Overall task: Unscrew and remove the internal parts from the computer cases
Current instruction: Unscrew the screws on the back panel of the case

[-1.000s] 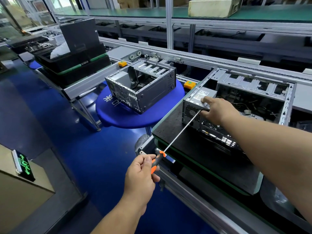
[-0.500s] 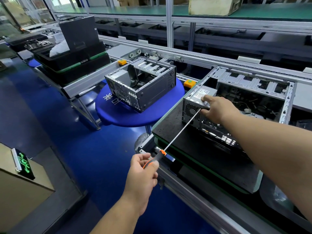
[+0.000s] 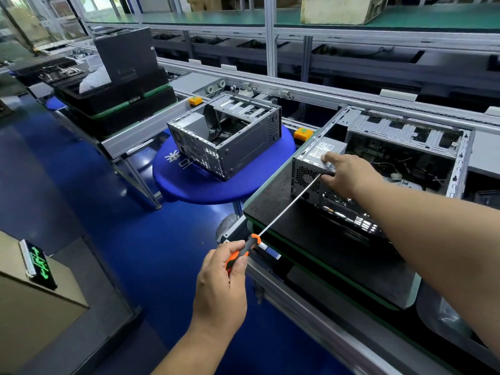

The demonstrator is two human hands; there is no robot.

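Note:
An open computer case (image 3: 405, 131) lies on a black pallet (image 3: 311, 239) at the right, its rear panel facing me. A grey power supply (image 3: 316, 155) sits in its near left corner. My right hand (image 3: 349, 171) grips the top rear edge of the power supply, thumb on its label. My left hand (image 3: 221, 282) holds the orange and black handle of a long screwdriver (image 3: 286, 207). Its thin shaft runs up to the case's rear panel, and the tip meets the panel just under my right fingers.
A second, emptied case (image 3: 227, 139) stands on a round blue table (image 3: 189, 185) to the left. Black trays (image 3: 113, 104) stack on the conveyor behind it. Aluminium conveyor rails (image 3: 311, 307) run along the near edge. A brown box with a green sign (image 3: 38, 263) stands lower left.
My left hand has turned on the screwdriver handle, fingers shifting round it. The shaft stays on the same spot at the rear panel and my right hand has not moved.

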